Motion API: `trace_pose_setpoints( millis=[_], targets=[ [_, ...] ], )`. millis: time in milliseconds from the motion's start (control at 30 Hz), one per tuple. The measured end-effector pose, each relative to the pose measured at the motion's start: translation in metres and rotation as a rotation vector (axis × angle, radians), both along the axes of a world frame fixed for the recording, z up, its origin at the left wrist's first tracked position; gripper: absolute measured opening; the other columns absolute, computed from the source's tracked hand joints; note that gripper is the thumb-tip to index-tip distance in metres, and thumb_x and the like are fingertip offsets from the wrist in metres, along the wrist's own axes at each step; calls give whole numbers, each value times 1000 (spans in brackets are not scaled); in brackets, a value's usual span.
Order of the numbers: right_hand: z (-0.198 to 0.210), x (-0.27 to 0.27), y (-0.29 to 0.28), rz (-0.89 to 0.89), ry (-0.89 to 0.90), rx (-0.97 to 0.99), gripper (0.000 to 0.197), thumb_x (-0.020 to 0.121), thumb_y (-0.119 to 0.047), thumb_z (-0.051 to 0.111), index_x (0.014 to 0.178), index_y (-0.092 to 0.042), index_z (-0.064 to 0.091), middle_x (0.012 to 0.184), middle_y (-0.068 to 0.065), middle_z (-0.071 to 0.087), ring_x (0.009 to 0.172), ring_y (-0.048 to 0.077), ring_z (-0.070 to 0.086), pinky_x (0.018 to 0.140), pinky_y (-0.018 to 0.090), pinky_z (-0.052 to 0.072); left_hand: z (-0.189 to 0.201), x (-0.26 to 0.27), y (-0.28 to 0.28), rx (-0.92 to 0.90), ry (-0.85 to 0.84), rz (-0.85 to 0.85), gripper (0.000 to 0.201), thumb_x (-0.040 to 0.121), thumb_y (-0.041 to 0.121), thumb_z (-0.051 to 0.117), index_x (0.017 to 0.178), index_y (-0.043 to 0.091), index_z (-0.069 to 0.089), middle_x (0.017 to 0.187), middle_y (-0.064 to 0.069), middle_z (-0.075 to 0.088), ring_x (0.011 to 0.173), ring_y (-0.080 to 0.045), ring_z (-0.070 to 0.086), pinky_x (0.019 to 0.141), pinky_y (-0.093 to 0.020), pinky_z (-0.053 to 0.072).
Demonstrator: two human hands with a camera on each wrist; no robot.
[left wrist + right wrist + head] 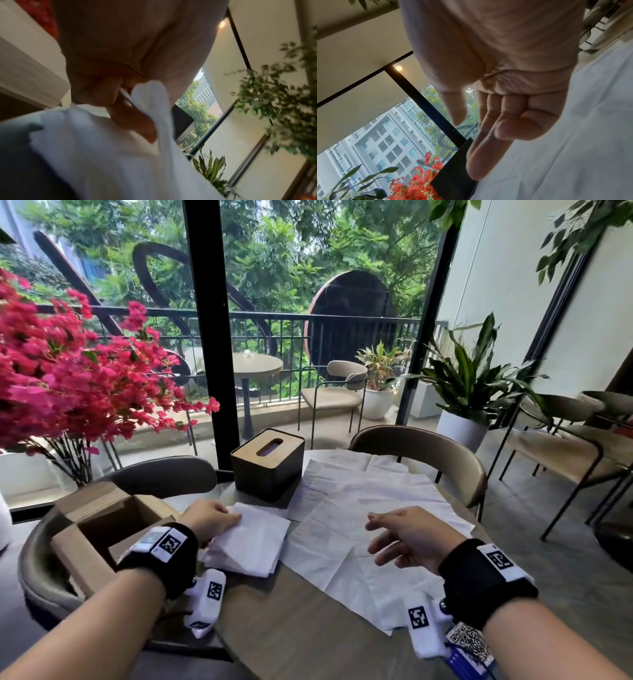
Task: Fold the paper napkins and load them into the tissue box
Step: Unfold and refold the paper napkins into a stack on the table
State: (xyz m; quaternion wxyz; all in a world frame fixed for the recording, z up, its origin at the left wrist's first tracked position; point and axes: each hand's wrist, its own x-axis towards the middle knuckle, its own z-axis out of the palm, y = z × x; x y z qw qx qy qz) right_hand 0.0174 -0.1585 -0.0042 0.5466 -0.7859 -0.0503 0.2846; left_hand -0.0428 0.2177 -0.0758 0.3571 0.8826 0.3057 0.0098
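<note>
The landmark here is the black square tissue box with a pale wooden slotted lid, which stands upright toward the far side of the round wood-grain table, its lid on. Just in front of the box lies a small stack of folded white paper napkins, squared roughly into a pile. The left hand rests at the stack's left corner; the left wrist view shows its fingers pinching a fold of white paper, so it is grasping the top napkin of the stack. To the right of the box, several large unfolded white paper napkins are spread flat and overlapping across the table. The right hand hovers above these sheets with fingers loosely extended and nothing in it, as the right wrist view confirms. To the left of the box, near the table edge, sits an open brown cardboard carton.

By the look of it, the folding step is in hand: one napkin seems to be joining the stack while more sheets wait flat. The next move likely calls for the free right hand to take an edge of the nearest flat sheet and fold it over. Loading cannot begin until the box's lid comes off.
</note>
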Motion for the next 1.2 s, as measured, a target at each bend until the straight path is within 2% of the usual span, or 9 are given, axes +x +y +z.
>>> trace_pose_setpoints(
  millis=[100,233,333,433,633,833,1033,1133,1200],
  targets=[
    [-4,3,-24,-59,0,-42,40,97,-40,67,113,-4,67,83,18,75,61,27,70,49,23,40,5,3,-9,261,86,-7,34,83,47,77,71,16,69,77,-1,70,76,-19,65,65,-27,44],
    [-13,8,-54,-126,-9,-110,34,98,-33,66,113,-3,67,79,15,75,60,25,69,47,21,40,11,1,-23,451,191,-80,41,84,52,70,107,18,70,107,-4,73,100,-24,67,84,-31,50],
    [-21,10,-67,-150,-18,-160,28,98,-26,66,111,-1,67,78,14,74,57,24,67,47,21,40,17,-2,-38,525,131,-70,48,86,48,69,122,20,55,121,-4,64,113,-26,63,89,-35,50],
    [-27,11,-72,-159,-26,-193,24,98,-23,66,110,-3,68,78,12,74,57,23,68,46,19,39,30,-2,-69,634,-34,-141,40,87,50,67,119,27,56,119,-2,58,113,-26,58,92,-40,52],
    [-41,5,-69,-199,-96,-257,12,97,-16,66,105,-7,69,71,8,73,51,18,62,45,17,33,44,4,-173,531,-140,-535,32,87,50,72,113,33,65,124,2,61,119,-25,57,97,-39,48],
    [-52,-11,-85,-280,-247,-261,19,91,-2,62,86,-17,74,78,7,72,55,12,51,40,15,33,19,15,-252,389,22,-845,78,79,56,78,147,34,46,149,2,49,137,-25,47,111,-42,43],
    [-64,-24,-107,-357,-86,31,19,94,9,59,90,-7,68,74,13,63,34,1,45,37,12,34,2,18,-277,443,90,-1004,87,52,73,78,124,33,51,135,2,53,124,-27,53,104,-45,47],
    [-67,-21,-113,-332,-70,46,16,94,3,62,93,-11,69,77,9,66,40,4,47,36,14,30,-2,22,-279,502,115,-1024,83,37,82,60,106,36,57,122,4,54,117,-26,56,102,-46,48],
    [-70,-19,-114,-321,-64,50,17,94,1,62,94,-14,70,81,8,69,48,8,47,36,16,27,-1,22,-280,501,137,-1005,67,46,76,64,99,35,61,119,3,55,116,-28,58,100,-44,49]
  ],
)
